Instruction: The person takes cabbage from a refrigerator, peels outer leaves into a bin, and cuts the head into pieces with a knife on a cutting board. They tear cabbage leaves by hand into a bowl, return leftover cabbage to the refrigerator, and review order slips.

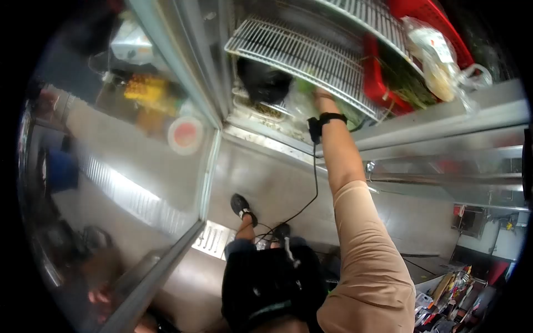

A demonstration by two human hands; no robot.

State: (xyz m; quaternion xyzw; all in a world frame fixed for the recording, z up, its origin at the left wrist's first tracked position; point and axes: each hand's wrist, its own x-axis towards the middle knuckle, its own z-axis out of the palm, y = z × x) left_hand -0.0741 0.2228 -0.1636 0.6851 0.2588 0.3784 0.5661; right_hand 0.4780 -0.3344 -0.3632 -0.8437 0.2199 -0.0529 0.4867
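Observation:
My right arm, in a tan sleeve with a black wrist strap (327,122), reaches into a refrigerated cabinet under a white wire shelf (294,50). Only the back of my right hand (323,99) shows; its fingers are hidden below the shelf. Beside it are a clear plastic bag (300,105) and something green (305,86). A black bag (262,80) lies to the left on the lower level. What my right hand holds, if anything, cannot be seen. My left hand is not in view.
An open glass door (214,161) stands on the left. Red baskets (373,72) with greens and a bagged item (436,61) sit at the right of the shelves. A black cable (315,188) hangs from the wrist strap towards my feet.

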